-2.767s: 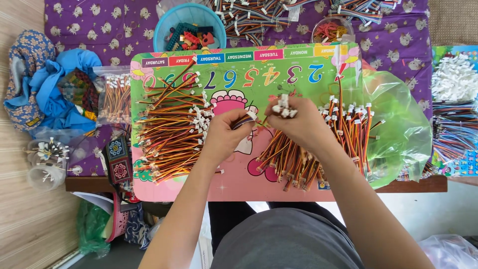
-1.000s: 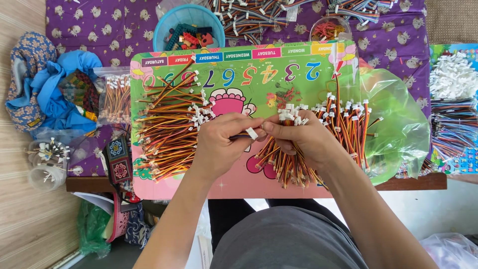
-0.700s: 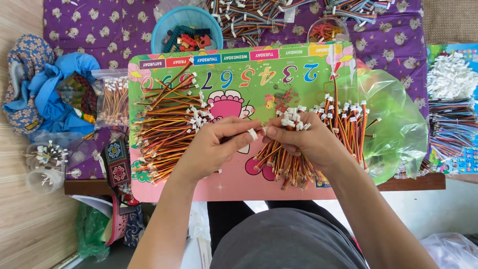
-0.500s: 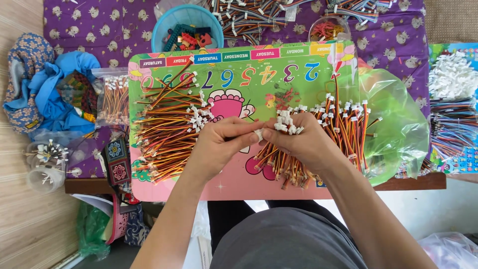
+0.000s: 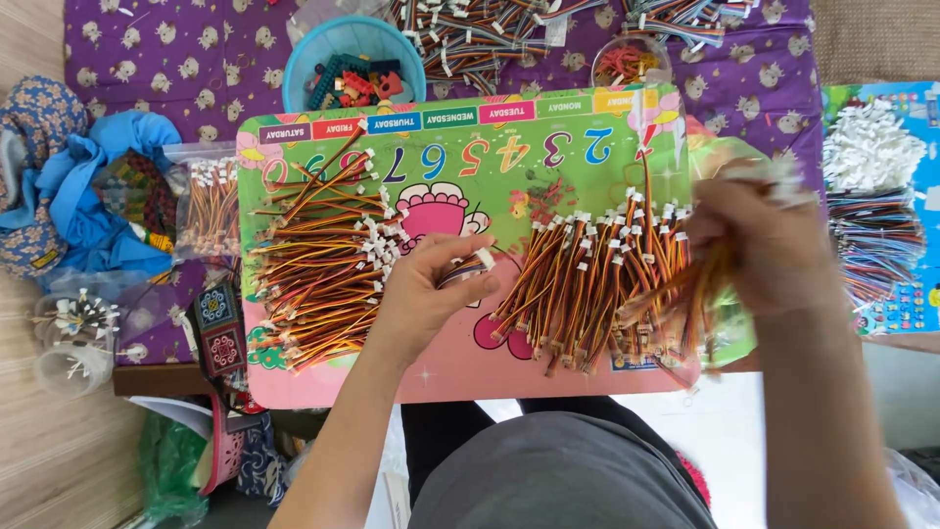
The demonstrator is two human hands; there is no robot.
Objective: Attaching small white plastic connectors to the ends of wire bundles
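While your left hand [image 5: 423, 294] rests low on the board [image 5: 460, 372], its thumb and fingertips are pinched shut on one short cable [image 5: 468, 270]. The cable is a thin striped lead of yellow, red and dark strands, ending in a small white plug that pokes out just right of your thumb. It sits over the pink part of the board, between the two big piles.

Your right hand [image 5: 762, 245] is off at the board's right edge, blurred, closed around a bundle [image 5: 685, 294] of the same leads. The strands trail down and leftward from your fist, orange and dark, with their ends smeared by the blur, so you cannot make out the plugs there.

Just left of that bundle lies the right pile [image 5: 587, 284]: leads running nearly upright, fanned slightly, white plugs up top and bare ends toward you. The left pile [image 5: 318, 269] lies the other way, leads mostly crosswise with white plugs gathered at its right side, touching your left wrist's side of the board.

Beyond the board, on the purple cloth [image 5: 176, 49], stands a blue bowl [image 5: 304, 73] of coloured bits. A clear bag [image 5: 211, 201] of more leads sits just left of the board, beside a blue rag [image 5: 83, 196]. White plugs [image 5: 867, 147] heap at the far right.
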